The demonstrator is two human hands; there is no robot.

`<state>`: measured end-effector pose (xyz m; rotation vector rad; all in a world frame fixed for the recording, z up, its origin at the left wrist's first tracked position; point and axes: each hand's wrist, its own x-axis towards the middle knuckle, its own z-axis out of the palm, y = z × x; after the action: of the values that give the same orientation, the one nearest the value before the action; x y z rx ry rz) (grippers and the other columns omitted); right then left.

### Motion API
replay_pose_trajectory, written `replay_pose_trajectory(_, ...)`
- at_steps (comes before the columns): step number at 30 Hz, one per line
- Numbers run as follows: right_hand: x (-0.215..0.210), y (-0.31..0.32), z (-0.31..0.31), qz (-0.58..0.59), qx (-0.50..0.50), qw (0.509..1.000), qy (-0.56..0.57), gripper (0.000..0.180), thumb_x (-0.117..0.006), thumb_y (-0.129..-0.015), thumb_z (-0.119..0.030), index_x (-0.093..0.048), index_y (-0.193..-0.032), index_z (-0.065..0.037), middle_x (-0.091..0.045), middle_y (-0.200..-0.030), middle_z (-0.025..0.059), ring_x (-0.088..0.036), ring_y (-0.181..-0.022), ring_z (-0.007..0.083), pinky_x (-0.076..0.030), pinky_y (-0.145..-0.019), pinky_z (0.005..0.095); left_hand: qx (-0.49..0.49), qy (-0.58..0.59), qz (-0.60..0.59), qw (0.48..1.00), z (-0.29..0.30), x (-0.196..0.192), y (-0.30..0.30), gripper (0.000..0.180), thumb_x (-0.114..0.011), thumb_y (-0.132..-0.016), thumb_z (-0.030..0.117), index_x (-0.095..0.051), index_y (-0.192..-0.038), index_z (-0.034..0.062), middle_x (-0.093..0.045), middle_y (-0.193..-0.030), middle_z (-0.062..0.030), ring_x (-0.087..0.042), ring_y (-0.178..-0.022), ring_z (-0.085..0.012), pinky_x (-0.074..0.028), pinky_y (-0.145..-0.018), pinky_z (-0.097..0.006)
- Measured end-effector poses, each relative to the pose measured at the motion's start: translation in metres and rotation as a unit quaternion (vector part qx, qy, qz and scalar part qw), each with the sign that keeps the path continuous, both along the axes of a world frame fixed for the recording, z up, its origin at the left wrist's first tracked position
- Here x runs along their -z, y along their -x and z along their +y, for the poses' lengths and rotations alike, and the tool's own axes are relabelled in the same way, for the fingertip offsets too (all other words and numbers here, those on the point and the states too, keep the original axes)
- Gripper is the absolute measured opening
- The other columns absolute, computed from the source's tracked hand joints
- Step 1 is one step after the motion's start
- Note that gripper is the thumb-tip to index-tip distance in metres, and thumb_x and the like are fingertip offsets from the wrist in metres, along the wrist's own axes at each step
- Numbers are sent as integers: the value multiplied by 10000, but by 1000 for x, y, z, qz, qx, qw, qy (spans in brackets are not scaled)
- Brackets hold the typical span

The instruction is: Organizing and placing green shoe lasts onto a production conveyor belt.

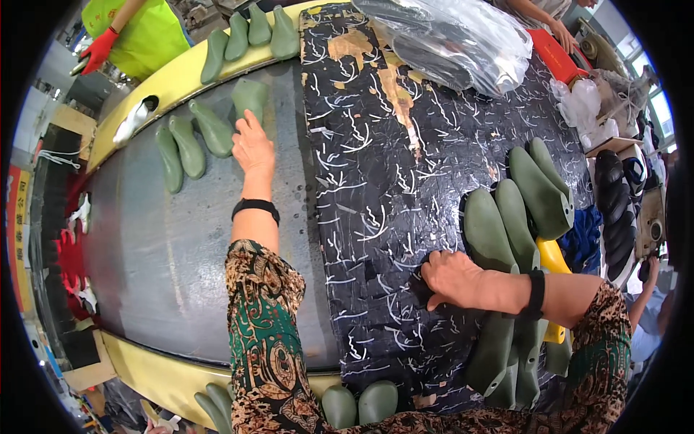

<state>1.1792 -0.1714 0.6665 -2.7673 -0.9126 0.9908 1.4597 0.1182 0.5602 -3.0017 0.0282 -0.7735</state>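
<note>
My left hand (253,148) reaches forward over a grey belt (202,239), with its fingers bent over the near end of a green shoe last (251,96). The palm hides that end of the last. To its left, three more green lasts (212,130) lie on the belt in a loose row. My right hand (454,278) rests low over a black, scuffed board (390,253), its fingers curled closed. Whatever may be under those fingers is hidden; a dark patch shows beside them. Green lasts (488,224) lie just beyond and beside the right wrist.
Several green lasts (284,32) stand on the far yellow rim (173,78). A clear plastic bag (463,43) of dark items lies at the board's far side. A yellow object (553,257) sits among the right-hand lasts. A person's red-gloved hand (99,50) is at far left.
</note>
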Motion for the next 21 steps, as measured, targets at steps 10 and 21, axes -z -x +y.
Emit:
replay_pose_trajectory(10,3,1,-1,37,39,999,7,523,-757,-645,-392,-578,-887,36,-573,-876,184,-608,-809,322,-510,-668,385,-68,-281,-18,957,43,4,-38,532,-607,-743,124,-479,-1257,164,-468,-1102,-120,-573,-689,-265,-468,-550,-351)
replay_pose_trajectory(21,3,-3,5,-13,-22,1000,-2,524,-779,-631,-387,-645,-931,22,-632,-982,157,-614,-891,314,-519,-712,384,94,-45,333,937,37,-10,40,530,-555,-775,177,-460,-1276,33,-448,-1315,-196,-489,-1169,-327,-384,-948,-502)
